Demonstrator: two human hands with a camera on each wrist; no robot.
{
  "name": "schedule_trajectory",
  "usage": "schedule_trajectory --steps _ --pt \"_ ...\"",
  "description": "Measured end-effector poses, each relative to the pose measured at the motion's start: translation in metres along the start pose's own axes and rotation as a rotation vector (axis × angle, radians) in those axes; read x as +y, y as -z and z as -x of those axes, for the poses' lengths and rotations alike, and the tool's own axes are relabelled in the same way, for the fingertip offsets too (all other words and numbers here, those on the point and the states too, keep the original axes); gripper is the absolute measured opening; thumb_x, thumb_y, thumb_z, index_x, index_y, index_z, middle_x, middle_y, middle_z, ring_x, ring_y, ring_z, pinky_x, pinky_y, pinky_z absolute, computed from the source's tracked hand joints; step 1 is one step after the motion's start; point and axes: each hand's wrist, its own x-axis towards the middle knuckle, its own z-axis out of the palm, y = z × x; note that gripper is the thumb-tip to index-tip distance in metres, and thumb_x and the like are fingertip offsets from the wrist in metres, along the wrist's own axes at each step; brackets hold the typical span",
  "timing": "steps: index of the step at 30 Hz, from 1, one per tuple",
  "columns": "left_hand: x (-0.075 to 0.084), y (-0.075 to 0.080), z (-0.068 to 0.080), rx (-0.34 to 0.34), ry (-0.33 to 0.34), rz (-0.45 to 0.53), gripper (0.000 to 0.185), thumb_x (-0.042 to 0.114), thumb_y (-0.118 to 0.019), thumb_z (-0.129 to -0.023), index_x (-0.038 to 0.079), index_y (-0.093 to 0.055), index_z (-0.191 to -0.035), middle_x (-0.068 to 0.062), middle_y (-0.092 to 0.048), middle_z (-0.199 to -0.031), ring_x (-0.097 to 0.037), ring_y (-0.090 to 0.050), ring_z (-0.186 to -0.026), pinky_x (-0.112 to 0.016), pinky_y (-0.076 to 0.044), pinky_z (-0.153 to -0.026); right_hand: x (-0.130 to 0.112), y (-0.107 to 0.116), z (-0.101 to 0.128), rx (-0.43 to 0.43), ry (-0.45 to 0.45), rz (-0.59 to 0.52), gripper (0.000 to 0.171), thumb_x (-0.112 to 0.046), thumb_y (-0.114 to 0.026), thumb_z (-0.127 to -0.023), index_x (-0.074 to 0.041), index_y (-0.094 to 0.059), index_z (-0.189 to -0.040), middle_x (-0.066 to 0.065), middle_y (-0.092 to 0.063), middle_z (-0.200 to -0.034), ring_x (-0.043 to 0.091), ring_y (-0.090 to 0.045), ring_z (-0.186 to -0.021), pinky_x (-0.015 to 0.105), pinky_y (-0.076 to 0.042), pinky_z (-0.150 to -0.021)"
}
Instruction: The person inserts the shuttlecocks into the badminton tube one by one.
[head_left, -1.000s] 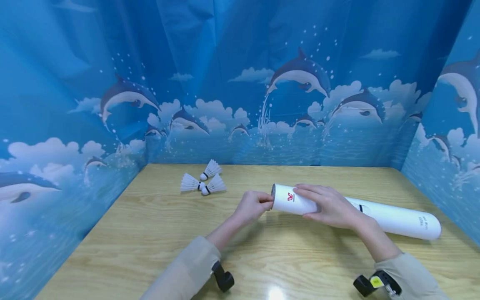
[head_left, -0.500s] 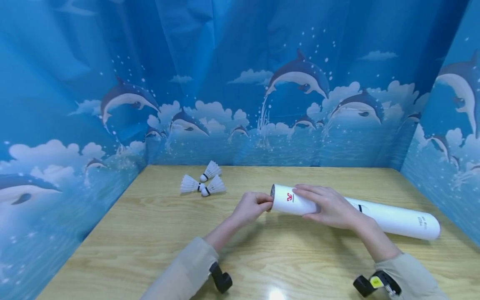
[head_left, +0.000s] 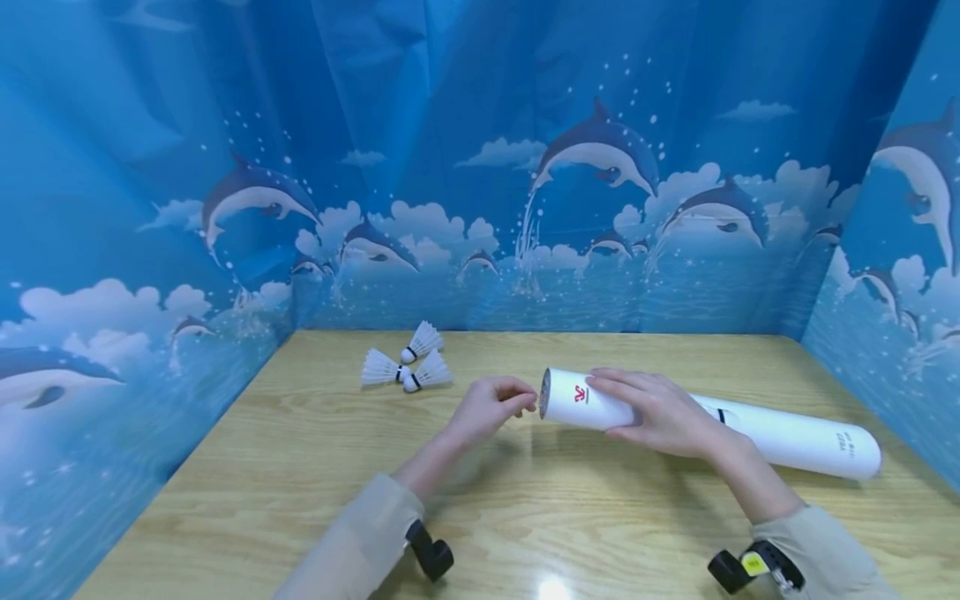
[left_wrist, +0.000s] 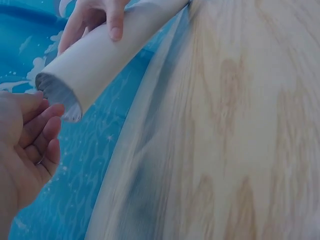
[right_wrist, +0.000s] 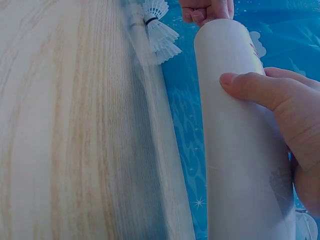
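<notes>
Head-camera view: a person's right hand (head_left: 660, 412) wraps over the near end of a long white tube (head_left: 780, 433) lying on a wooden table (head_left: 300, 467), just right of frame centre, its far end running toward the lower right. The tube's open mouth faces left — and the left hand (head_left: 487, 408) sits just beside that mouth, fingers loosely curled and holding nothing that the pictures show. Three white shuttlecocks (head_left: 408, 367) lie in a small cluster at upper left of the tabletop, well apart from both hands.

Left-wrist view, upper left of the frame: the tube's rim (left_wrist: 57, 95) hangs just past the left fingertips (left_wrist: 50, 112), close but not clearly touching. Right-wrist view: the right thumb (right_wrist: 250, 85) presses on the tube wall, fingers curled round the far side.

Judged from these frames, the work at the mouth goes best if the right hand keeps the tube from rolling — a firm wrap, not a squeeze that would ovalise the thin wall — while the left hand stays square to the opening.
</notes>
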Motion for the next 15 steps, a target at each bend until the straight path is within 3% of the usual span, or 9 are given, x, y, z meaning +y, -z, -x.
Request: schedule_trajectory --steps 7,15 --pt "-0.011 0.023 -0.001 0.058 0.010 -0.006 0.020 0.018 -0.059 -0.092 0.002 -0.067 -0.101 -0.004 -0.067 -0.086 -0.026 -0.061 -0.084 -0.046 -0.049 -0.079 0.001 -0.001 0.000 0.013 0.019 0.004 0.075 -0.027 -0.081 -0.065 -0.010 -0.051 -0.132 0.011 -0.051 -0.133 0.030 -0.052 -0.113 0.051 -0.044 -0.087" --pt "-0.026 0.059 -0.001 0.192 -0.003 -0.047 0.019 0.015 -0.062 -0.090 0.000 -0.067 -0.101 -0.005 -0.068 -0.084 -0.025 -0.061 -0.080 -0.036 -0.050 -0.073 0.001 -0.002 0.000 0.004 0.004 -0.005 0.075 -0.027 -0.082 -0.067 -0.010 -0.050 -0.133 0.011 -0.050 -0.134 0.030 -0.051 -0.115 0.051 -0.044 -0.087"
